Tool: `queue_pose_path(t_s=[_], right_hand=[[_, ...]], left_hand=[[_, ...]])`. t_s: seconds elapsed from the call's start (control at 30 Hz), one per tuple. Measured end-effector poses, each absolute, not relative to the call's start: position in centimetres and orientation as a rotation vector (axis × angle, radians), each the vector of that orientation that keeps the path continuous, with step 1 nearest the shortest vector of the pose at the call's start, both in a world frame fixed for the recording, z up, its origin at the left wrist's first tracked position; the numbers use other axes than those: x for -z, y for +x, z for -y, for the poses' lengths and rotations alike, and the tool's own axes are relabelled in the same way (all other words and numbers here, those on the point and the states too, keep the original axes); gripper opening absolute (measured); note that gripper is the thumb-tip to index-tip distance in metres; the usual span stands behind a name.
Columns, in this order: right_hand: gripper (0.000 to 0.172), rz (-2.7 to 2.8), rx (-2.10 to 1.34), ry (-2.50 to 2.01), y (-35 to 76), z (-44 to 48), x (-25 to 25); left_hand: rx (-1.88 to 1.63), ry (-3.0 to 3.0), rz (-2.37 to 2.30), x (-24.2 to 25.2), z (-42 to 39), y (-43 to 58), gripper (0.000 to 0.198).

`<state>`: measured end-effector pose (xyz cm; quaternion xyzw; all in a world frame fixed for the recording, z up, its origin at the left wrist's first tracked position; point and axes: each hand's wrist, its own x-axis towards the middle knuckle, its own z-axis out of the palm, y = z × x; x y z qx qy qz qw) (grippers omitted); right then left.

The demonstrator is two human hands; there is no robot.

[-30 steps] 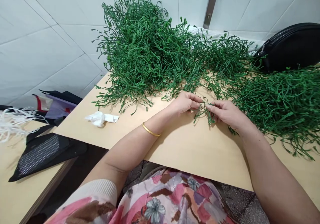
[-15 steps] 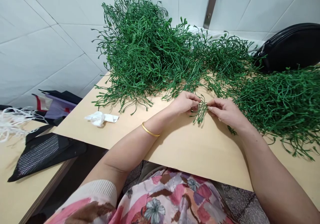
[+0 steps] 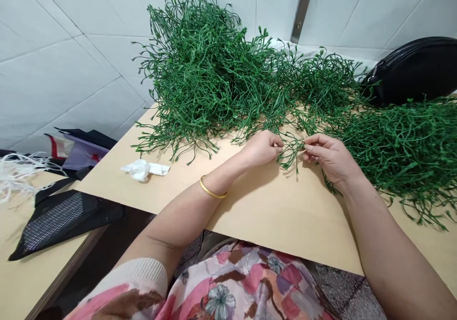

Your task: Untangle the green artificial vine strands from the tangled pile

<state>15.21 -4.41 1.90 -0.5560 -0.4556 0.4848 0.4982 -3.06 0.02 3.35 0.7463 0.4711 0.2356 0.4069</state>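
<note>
Between my hands is a small green artificial plant sprig [image 3: 292, 151], with thin branching stems and tiny bud tips. Thumb and fingers of my right hand [image 3: 330, 157] pinch it at its right end. My left hand [image 3: 263, 147] is closed at the sprig's left side, its fingertips pinched on the stem ends there; the exact contact is partly hidden. Behind my hands rises a large heap of similar green sprigs [image 3: 203, 67]. Another pile of sprigs [image 3: 407, 144] lies beside my right forearm, and a few strands hang below my right hand.
Crumpled white tissue [image 3: 141, 169] lies on the table [image 3: 271, 215] at left. A black zipped bag [image 3: 417, 70] stands at the back right against the tiled wall. On a lower left surface are a black mesh piece [image 3: 57, 217] and white cords [image 3: 24, 175].
My right hand has moved slightly right, drawing the sprig with it. The gap between my hands has widened; my left hand has hardly moved.
</note>
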Motion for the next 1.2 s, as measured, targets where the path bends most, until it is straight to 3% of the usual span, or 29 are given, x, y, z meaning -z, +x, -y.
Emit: queue_pose_path(t_s=[0.2,0.37,0.6,0.87,1.2], right_hand=[[0.022,1.073,-1.248,-1.344,15.1,4.5,-2.1],[0.023,1.118,-1.317,-1.316,15.1,4.5,-1.8],[0.023,1.123,-1.354,-1.289,15.2,4.3,-1.0],[0.026,1.147,-1.226,-1.363,15.3,4.4,-1.6],[0.023,1.422,-1.204,-1.465,14.5,4.9,-2.5]], left_hand=[[-0.683,1.975,-1.135,-3.0,0.2,-2.5,0.012],[-0.63,1.694,-1.024,-2.2,0.2,-1.8,0.033],[-0.588,1.435,-0.919,-2.8,0.5,-1.6,0.01],[-0.603,1.388,-1.011,-3.3,0.3,-1.9,0.012],[-0.647,0.855,-0.918,-2.5,0.2,-1.1,0.015]])
